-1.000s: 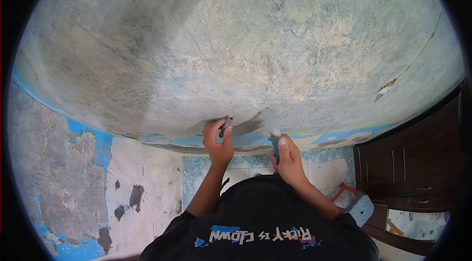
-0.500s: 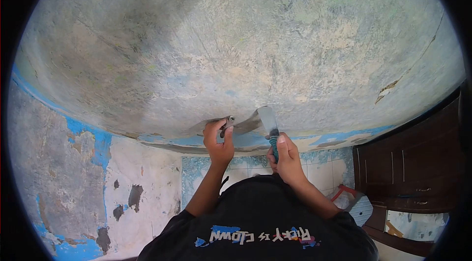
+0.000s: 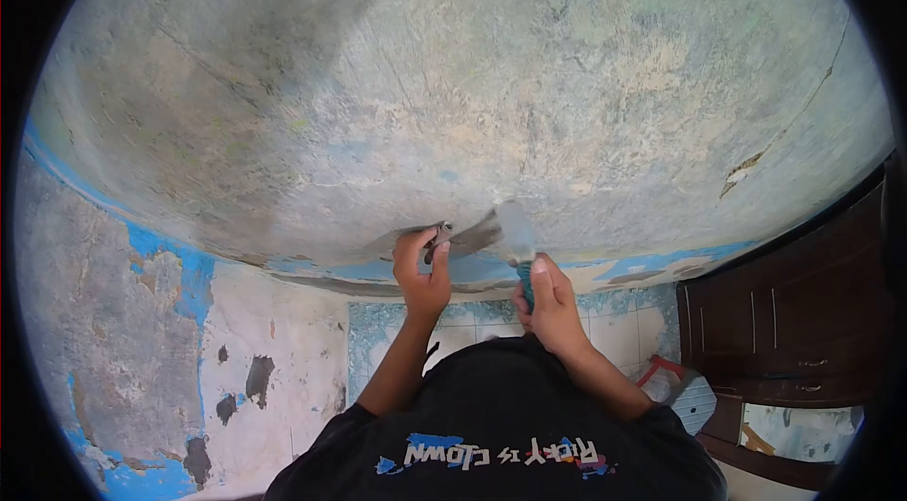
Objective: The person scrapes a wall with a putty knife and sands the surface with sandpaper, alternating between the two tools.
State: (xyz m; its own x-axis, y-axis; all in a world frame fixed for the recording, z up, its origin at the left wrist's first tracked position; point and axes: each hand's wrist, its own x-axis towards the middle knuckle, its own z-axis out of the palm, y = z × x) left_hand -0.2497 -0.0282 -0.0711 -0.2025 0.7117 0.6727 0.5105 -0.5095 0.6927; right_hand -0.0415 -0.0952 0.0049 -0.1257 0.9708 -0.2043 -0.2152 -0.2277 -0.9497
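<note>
My right hand is wrapped round the teal handle of a putty knife. Its wide metal blade points up at the grey, scraped wall and looks slightly blurred. To the left, my left hand pinches a small metallic object close to the wall; what exactly it is cannot be made out. A dark shadow lies on the wall between the two hands. Blue paint shows in a band low on the wall, behind both hands.
A peeling side wall with blue and grey patches stands at the left. Dark wooden cabinets are at the right, with a grey and red object beside them. Tiled floor shows below the wall.
The putty knife's blade has turned a little and is more blurred. Both hands keep their grips and have hardly moved.
</note>
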